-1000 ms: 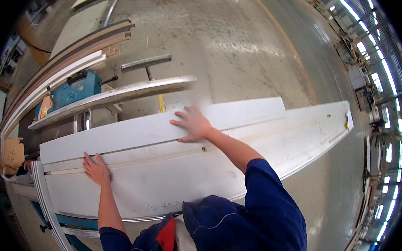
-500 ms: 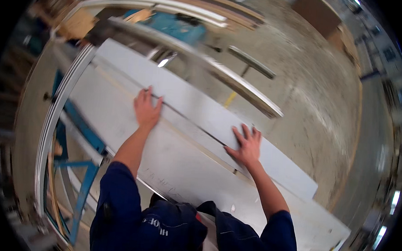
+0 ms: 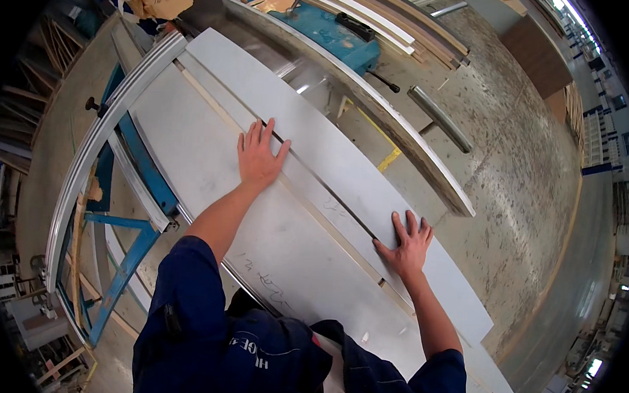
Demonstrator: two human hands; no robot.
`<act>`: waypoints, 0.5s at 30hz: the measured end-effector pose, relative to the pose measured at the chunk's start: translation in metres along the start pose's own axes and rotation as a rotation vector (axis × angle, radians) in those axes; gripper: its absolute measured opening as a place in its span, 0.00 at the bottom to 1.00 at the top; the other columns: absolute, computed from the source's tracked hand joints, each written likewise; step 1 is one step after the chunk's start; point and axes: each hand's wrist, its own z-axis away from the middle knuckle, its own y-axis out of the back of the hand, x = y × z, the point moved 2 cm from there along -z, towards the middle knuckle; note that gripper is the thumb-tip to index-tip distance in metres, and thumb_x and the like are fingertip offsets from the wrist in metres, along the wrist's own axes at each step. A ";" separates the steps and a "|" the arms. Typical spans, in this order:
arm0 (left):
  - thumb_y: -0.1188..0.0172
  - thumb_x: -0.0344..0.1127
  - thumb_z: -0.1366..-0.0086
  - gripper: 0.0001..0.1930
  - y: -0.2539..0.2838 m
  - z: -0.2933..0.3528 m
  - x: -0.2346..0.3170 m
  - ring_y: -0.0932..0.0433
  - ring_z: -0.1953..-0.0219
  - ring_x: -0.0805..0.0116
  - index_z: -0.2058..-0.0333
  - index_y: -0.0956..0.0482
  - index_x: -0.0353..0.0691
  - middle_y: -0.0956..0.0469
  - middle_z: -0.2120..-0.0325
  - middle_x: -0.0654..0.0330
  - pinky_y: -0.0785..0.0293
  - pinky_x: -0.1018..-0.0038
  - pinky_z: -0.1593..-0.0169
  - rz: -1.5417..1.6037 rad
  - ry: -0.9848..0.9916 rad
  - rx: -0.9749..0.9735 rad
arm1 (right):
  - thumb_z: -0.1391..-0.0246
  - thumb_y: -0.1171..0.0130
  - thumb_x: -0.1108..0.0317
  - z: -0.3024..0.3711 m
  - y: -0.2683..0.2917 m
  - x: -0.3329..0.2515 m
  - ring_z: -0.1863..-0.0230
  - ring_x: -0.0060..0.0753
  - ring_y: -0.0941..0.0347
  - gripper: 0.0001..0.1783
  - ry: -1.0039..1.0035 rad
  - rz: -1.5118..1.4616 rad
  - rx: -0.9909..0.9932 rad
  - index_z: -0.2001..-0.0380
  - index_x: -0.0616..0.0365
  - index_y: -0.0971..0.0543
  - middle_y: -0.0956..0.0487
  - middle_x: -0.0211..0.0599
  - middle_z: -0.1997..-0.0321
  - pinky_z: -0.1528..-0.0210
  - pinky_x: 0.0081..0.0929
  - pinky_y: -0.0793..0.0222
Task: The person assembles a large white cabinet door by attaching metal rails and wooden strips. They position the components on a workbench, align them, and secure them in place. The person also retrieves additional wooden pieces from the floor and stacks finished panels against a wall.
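Observation:
My left hand (image 3: pixel 262 158) lies flat with spread fingers, its fingertips at the dark gap along a long pale grey panel (image 3: pixel 317 143). Further right, my right hand (image 3: pixel 406 247) rests with fingers apart on that same panel, its thumb beside the gap. On the near side of the gap runs a narrower pale strip (image 3: pixel 328 204) with a cream-coloured edge. Closer to my body lies a wide pale grey surface (image 3: pixel 256 229) with handwritten marks. Neither hand grips anything.
A curved-looking metal rail (image 3: pixel 90 142) with a black knob borders the left, above a blue frame (image 3: pixel 121 293). Beyond the panel stand a long fence (image 3: pixel 349 84), a blue machine part (image 3: pixel 344 38) and a metal roller (image 3: pixel 441 120). Long boards (image 3: pixel 409 16) lie at the back.
The whole view has shifted, so the panel and both hands appear further right. Both hands stay flat at about the same spots on the panel. The picture is sharper now.

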 end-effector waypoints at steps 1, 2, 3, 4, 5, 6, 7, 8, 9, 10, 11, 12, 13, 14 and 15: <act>0.44 0.60 0.33 0.36 0.001 -0.001 -0.001 0.42 0.29 0.56 0.32 0.36 0.50 0.36 0.33 0.50 0.53 0.51 0.27 -0.001 -0.005 0.007 | 0.60 0.28 0.40 -0.002 0.001 -0.002 0.36 0.66 0.43 0.43 0.004 -0.001 0.007 0.39 0.40 0.25 0.32 0.43 0.34 0.31 0.61 0.52; 0.44 0.60 0.33 0.36 0.001 -0.003 -0.002 0.42 0.29 0.56 0.32 0.36 0.50 0.36 0.33 0.50 0.53 0.51 0.27 -0.008 -0.002 0.006 | 0.60 0.28 0.40 -0.004 0.001 -0.004 0.36 0.66 0.42 0.43 0.008 -0.002 0.014 0.39 0.40 0.25 0.32 0.43 0.34 0.31 0.61 0.52; 0.44 0.60 0.33 0.36 0.001 -0.005 -0.004 0.42 0.29 0.56 0.32 0.36 0.50 0.36 0.33 0.49 0.53 0.51 0.27 -0.013 -0.001 0.004 | 0.60 0.28 0.41 -0.005 0.000 -0.005 0.36 0.66 0.43 0.43 0.013 -0.008 0.019 0.39 0.40 0.25 0.32 0.43 0.34 0.31 0.61 0.51; 0.44 0.60 0.33 0.36 0.001 -0.007 -0.006 0.42 0.29 0.56 0.32 0.36 0.50 0.36 0.33 0.49 0.53 0.51 0.27 -0.019 0.000 0.003 | 0.60 0.27 0.41 -0.007 -0.001 -0.006 0.36 0.66 0.43 0.43 0.018 -0.013 0.025 0.39 0.41 0.25 0.32 0.43 0.34 0.32 0.62 0.51; 0.44 0.60 0.33 0.36 0.001 -0.009 -0.009 0.42 0.29 0.56 0.32 0.36 0.50 0.36 0.33 0.49 0.53 0.51 0.27 -0.018 -0.001 0.004 | 0.61 0.27 0.42 -0.010 -0.003 -0.008 0.36 0.66 0.43 0.43 0.024 -0.019 0.030 0.39 0.41 0.24 0.32 0.44 0.34 0.32 0.62 0.50; 0.44 0.60 0.33 0.36 0.001 -0.009 -0.011 0.42 0.29 0.56 0.32 0.36 0.50 0.36 0.33 0.49 0.53 0.51 0.27 -0.016 -0.001 0.005 | 0.61 0.27 0.42 -0.011 -0.003 -0.009 0.36 0.66 0.43 0.43 0.025 -0.025 0.032 0.39 0.41 0.24 0.32 0.44 0.34 0.32 0.62 0.50; 0.44 0.60 0.33 0.36 0.002 -0.011 -0.013 0.42 0.29 0.56 0.32 0.36 0.50 0.36 0.33 0.49 0.53 0.51 0.27 -0.015 0.000 0.006 | 0.61 0.27 0.43 -0.013 -0.003 -0.011 0.36 0.66 0.43 0.43 0.027 -0.032 0.035 0.39 0.41 0.24 0.32 0.44 0.34 0.32 0.62 0.50; 0.44 0.60 0.33 0.36 0.003 -0.013 -0.015 0.42 0.29 0.56 0.32 0.36 0.49 0.36 0.33 0.49 0.53 0.51 0.27 -0.018 0.002 0.004 | 0.61 0.26 0.43 -0.015 -0.003 -0.014 0.36 0.66 0.43 0.43 0.030 -0.039 0.038 0.39 0.41 0.24 0.32 0.44 0.35 0.33 0.62 0.50; 0.44 0.60 0.33 0.35 0.000 -0.016 -0.019 0.42 0.29 0.56 0.32 0.35 0.49 0.36 0.33 0.49 0.52 0.51 0.27 -0.015 0.006 -0.008 | 0.62 0.26 0.43 -0.019 -0.003 -0.016 0.36 0.66 0.43 0.43 0.030 -0.038 0.035 0.40 0.41 0.24 0.32 0.44 0.35 0.33 0.62 0.49; 0.44 0.60 0.33 0.35 -0.002 -0.019 -0.022 0.42 0.29 0.56 0.32 0.35 0.49 0.36 0.33 0.49 0.52 0.51 0.27 -0.011 0.011 -0.018 | 0.62 0.26 0.43 -0.024 -0.003 -0.020 0.36 0.66 0.43 0.43 0.030 -0.036 0.033 0.40 0.41 0.24 0.32 0.44 0.35 0.33 0.62 0.49; 0.44 0.60 0.33 0.35 -0.005 -0.024 -0.027 0.42 0.29 0.56 0.32 0.35 0.49 0.35 0.33 0.49 0.52 0.51 0.27 -0.007 0.011 -0.019 | 0.62 0.26 0.43 -0.029 -0.003 -0.024 0.36 0.66 0.42 0.43 0.031 -0.035 0.031 0.40 0.42 0.24 0.31 0.44 0.35 0.33 0.62 0.49; 0.44 0.60 0.33 0.35 -0.008 -0.027 -0.031 0.42 0.29 0.56 0.32 0.35 0.49 0.35 0.33 0.49 0.52 0.51 0.27 -0.008 0.011 -0.018 | 0.62 0.26 0.43 -0.034 -0.005 -0.027 0.37 0.66 0.42 0.43 0.034 -0.036 0.030 0.40 0.42 0.24 0.31 0.44 0.35 0.33 0.62 0.49; 0.44 0.60 0.33 0.35 -0.010 -0.031 -0.036 0.42 0.29 0.56 0.32 0.35 0.49 0.35 0.33 0.49 0.52 0.51 0.27 -0.008 0.011 -0.017 | 0.62 0.26 0.43 -0.039 -0.006 -0.030 0.37 0.67 0.42 0.43 0.037 -0.038 0.030 0.40 0.42 0.24 0.31 0.44 0.35 0.34 0.62 0.49; 0.44 0.60 0.33 0.35 -0.012 -0.035 -0.042 0.42 0.29 0.56 0.32 0.35 0.49 0.35 0.33 0.50 0.52 0.51 0.27 -0.011 0.020 -0.026 | 0.62 0.26 0.43 -0.045 -0.008 -0.034 0.37 0.67 0.42 0.43 0.040 -0.040 0.030 0.40 0.42 0.24 0.31 0.44 0.35 0.34 0.62 0.49; 0.44 0.60 0.33 0.35 -0.016 -0.040 -0.047 0.41 0.29 0.56 0.32 0.35 0.50 0.35 0.33 0.50 0.52 0.52 0.27 -0.010 0.026 -0.035 | 0.62 0.26 0.43 -0.051 -0.011 -0.037 0.37 0.67 0.42 0.43 0.037 -0.042 0.022 0.40 0.42 0.24 0.31 0.44 0.35 0.34 0.62 0.49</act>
